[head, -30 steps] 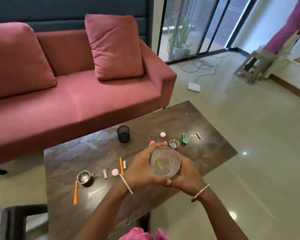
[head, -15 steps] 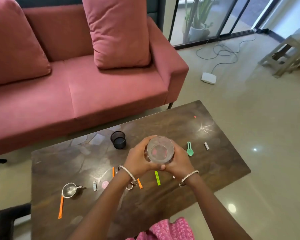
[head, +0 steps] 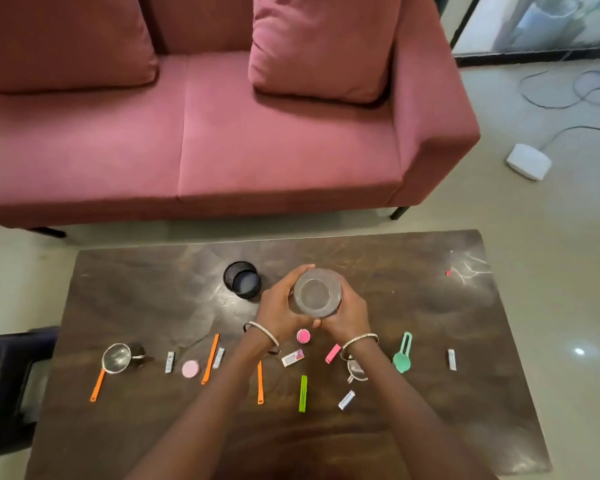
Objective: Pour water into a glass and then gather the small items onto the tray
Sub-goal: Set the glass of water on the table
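Your left hand (head: 279,308) curls round the glass (head: 316,293) from one side and your right hand (head: 349,315) from the other, holding it upright over the table (head: 146,292) beyond the ungathered small items (head: 303,393), so you seem to be on the water step, and next comes a steady set-down.

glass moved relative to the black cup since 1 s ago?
Yes. The glass went away from the person, toward the sofa: earlier it was well nearer than the black cup, now almost level with it.
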